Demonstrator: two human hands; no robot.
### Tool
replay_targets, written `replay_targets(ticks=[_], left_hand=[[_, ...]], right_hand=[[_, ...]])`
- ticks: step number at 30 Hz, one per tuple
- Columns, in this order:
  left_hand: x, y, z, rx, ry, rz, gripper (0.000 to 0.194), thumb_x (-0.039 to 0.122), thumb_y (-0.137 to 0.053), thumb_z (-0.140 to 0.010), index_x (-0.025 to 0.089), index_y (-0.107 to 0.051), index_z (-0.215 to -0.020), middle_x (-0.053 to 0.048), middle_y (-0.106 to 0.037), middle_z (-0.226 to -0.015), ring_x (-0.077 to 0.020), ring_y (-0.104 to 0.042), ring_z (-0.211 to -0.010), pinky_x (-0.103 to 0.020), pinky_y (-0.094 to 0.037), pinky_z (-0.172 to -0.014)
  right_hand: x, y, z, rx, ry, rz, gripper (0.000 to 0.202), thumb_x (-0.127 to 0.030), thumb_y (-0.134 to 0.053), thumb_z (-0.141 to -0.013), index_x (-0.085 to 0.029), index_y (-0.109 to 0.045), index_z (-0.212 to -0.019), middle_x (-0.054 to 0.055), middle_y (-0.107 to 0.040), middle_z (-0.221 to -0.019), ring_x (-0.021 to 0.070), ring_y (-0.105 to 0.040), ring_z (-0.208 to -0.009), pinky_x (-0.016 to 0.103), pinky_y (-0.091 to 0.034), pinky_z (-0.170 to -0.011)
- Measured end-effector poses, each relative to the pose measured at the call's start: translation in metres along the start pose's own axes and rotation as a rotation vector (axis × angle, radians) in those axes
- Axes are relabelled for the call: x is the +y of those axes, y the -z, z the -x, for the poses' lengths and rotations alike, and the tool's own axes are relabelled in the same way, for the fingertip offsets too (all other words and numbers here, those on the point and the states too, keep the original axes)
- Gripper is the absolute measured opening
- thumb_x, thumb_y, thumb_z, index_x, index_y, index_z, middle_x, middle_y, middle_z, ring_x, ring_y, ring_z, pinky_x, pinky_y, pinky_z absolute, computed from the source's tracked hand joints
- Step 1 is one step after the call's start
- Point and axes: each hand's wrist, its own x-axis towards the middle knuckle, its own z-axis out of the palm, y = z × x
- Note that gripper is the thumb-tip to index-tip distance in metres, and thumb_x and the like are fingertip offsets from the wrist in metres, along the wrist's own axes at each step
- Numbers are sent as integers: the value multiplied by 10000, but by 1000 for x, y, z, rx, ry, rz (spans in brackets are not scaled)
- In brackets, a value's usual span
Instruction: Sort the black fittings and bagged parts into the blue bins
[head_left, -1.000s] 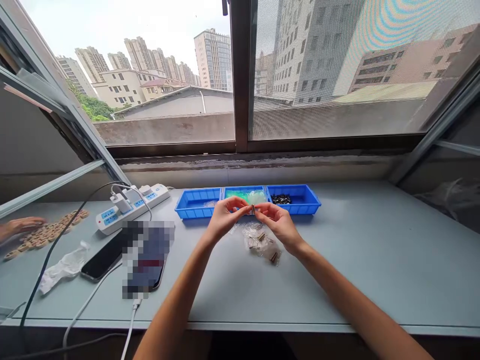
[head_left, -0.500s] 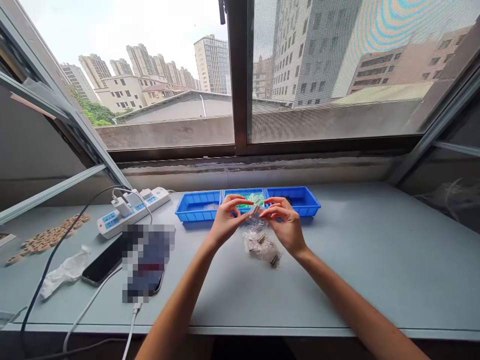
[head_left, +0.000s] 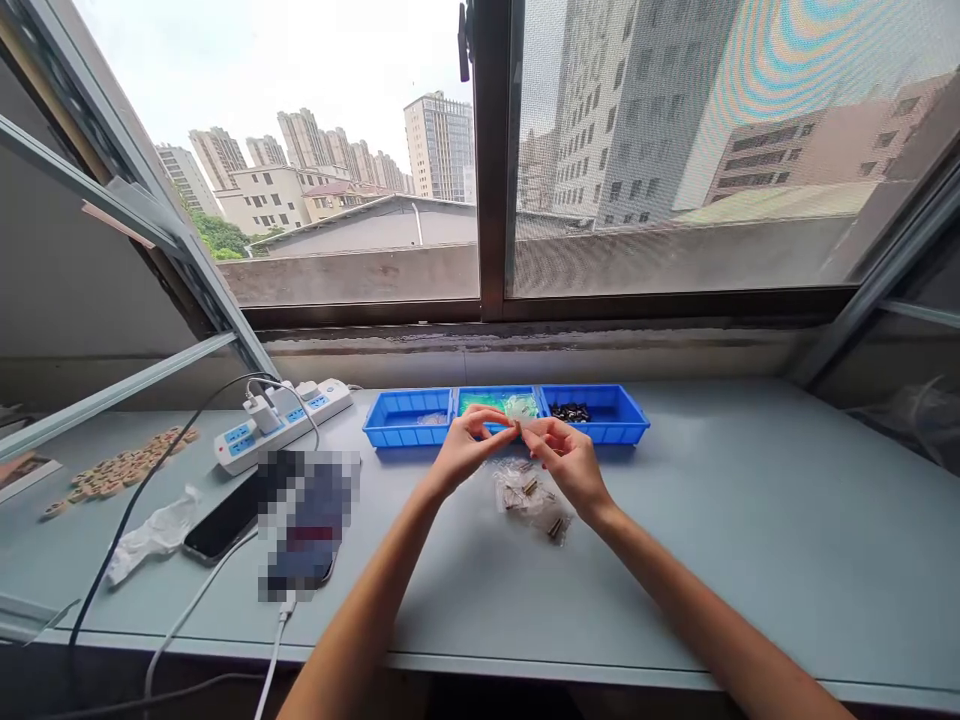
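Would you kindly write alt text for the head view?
The left hand and right hand meet at the fingertips before three blue bins; clear packets lie nearer on the desk, a power strip and phone leftward.

I can't read any text, brand, number or sign from where I sit. Just short of nine o'clock, the wooden pieces (head_left: 120, 472) carry dark marks, too small for me to make out. Closer in, between eight and nine, the power strip (head_left: 247, 454) shows blue panels around its sockets, and I get no legible lettering off it. Towards eight o'clock, the phone (head_left: 307, 530) has a dark red band across its screen, but blocky blurring hides whatever is written there.
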Motion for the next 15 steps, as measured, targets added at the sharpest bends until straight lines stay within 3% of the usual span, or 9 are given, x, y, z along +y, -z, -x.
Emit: replay_targets(ticks=[5, 7, 9, 11, 13, 15], left_hand=[[1, 0, 1, -11, 64, 52, 336, 467, -703, -628, 138, -651, -667, -39, -588, -850, -65, -490, -570, -192, -365, -477], [2, 4, -1, 47, 110, 64, 343, 478, -695, -627, 145, -647, -694, -12, -591, -744, -59, -467, -513, -193, -342, -461], [1, 11, -4, 190, 112, 55, 337, 482, -669, -644, 155, -647, -724, 8, -585, -654, -75, -478, -508, -200, -354, -479], [-1, 22, -7, 404, 68, 1, 305, 464, -635, -673, 165, -649, -732, 3, -609, -652, -103, -519, -552, -216, -387, -526], [-4, 34, -9, 615, 38, -138, 249, 420, -620, -694, 174, -651, -718, -13, -647, -692, -132, -559, -605, -242, -414, -583], [-7, 45, -9, 749, 43, -365, 176, 363, -615, -713, 191, -656, -704, -11, -659, -674, -161, -585, -644, -278, -428, -659]], right_hand=[[1, -1, -2, 25, -56, -33, 320, -484, -631, -625, -172, -642, -694, 18, -610, -631, 124, -486, -529, 241, -370, -474], [2, -2, -3, 19, -79, -58, 354, -489, -617, -630, -168, -650, -777, 26, -629, -663, 126, -493, -523, 240, -361, -456], [3, -2, -4, 12, -98, -73, 386, -482, -605, -636, -166, -644, -855, 28, -634, -673, 129, -499, -516, 238, -356, -439], [3, -3, -4, 4, -100, -66, 393, -467, -599, -637, -164, -637, -885, 28, -634, -674, 132, -506, -515, 238, -360, -434], [2, -4, -3, -12, -91, -42, 382, -453, -593, -641, -163, -635, -885, 30, -635, -682, 134, -515, -519, 240, -370, -439], [2, -5, -1, -35, -81, -13, 372, -453, -584, -648, -166, -636, -880, 32, -633, -690, 137, -522, -524, 242, -380, -439]])
